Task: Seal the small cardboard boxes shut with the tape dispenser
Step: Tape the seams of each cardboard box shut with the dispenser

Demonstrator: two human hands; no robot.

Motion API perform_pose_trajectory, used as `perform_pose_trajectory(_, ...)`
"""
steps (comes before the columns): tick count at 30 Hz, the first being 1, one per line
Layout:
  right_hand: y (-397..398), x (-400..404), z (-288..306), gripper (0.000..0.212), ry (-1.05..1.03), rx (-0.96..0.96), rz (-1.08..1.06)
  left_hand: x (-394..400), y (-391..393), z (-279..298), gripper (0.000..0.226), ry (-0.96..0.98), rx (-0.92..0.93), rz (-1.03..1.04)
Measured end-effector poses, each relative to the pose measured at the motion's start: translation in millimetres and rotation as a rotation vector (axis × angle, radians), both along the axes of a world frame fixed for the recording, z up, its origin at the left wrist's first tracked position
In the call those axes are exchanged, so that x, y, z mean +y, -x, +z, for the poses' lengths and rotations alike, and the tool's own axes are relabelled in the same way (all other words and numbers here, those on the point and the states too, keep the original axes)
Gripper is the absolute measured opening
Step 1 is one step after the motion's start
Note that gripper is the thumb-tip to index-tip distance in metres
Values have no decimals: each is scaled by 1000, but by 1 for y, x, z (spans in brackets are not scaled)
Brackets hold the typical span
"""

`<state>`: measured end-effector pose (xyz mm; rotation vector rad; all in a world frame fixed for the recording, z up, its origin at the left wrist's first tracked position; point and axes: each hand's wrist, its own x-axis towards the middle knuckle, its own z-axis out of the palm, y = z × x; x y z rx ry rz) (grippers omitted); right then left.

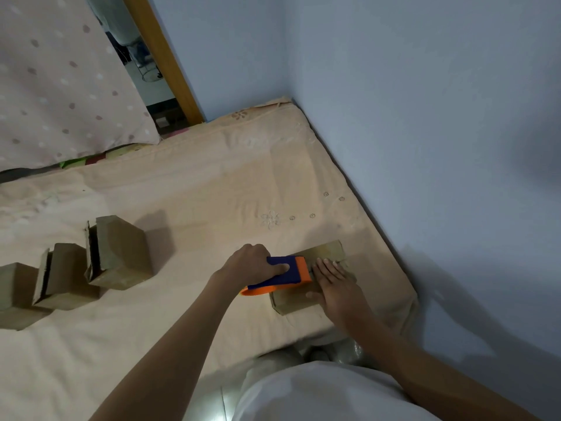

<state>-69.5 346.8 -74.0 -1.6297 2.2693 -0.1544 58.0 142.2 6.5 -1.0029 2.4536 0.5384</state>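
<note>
A small cardboard box point(326, 252) lies on the bed point(197, 183) near its right edge. My left hand point(253, 262) grips a blue and orange tape dispenser point(291, 271) and holds it against the top of this box. My right hand point(335, 282) lies flat on the box with straight fingers, just right of the dispenser. Three more small cardboard boxes stand in a row at the left: one point(121, 253) with a flap ajar, one point(63, 276) beside it, and one point(13, 294) cut off by the frame's edge.
The bed carries a peach sheet and fills the corner against a blue wall point(425, 132). A dotted curtain point(60, 86) hangs at the far left beside a wooden door frame point(164, 56). My knees show at the bottom.
</note>
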Motion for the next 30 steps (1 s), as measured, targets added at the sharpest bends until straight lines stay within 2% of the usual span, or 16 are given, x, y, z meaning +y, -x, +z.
perform_pose_trajectory(6, -1, -2, 0, 90, 1, 65, -22, -3, -9, 7, 55, -79, -12, 37)
perform_pose_trajectory(8, 0, -3, -1, 109, 62, 100, -14, -10, -18, 14, 52, -79, -21, 60)
perform_pose_trajectory(10, 1, -5, 0, 128, 27, 56, -2, -16, -30, 15, 50, -80, -34, 82)
perform_pose_trajectory(13, 0, -8, 6, 135, -34, 70, 23, -13, -35, 11, 49, -49, -58, 70)
perform_pose_trajectory(15, 1, -6, 2, 129, -1, 52, 0, -12, -32, 9, 52, -44, -76, 67)
perform_pose_trajectory(19, -3, -1, -4, 93, -48, 60, 13, -11, -28, 10, 53, -48, -100, 68)
perform_pose_trajectory(23, -16, -2, -1, 75, 25, 90, -7, -8, -23, 13, 49, -17, -86, 59)
perform_pose_trajectory(26, -25, -11, 7, 71, 67, 133, 42, -7, -24, 14, 49, -14, -81, 68)
perform_pose_trajectory(30, -28, -14, 1, 79, 25, 130, 66, -6, -29, 12, 52, -13, -68, 84)
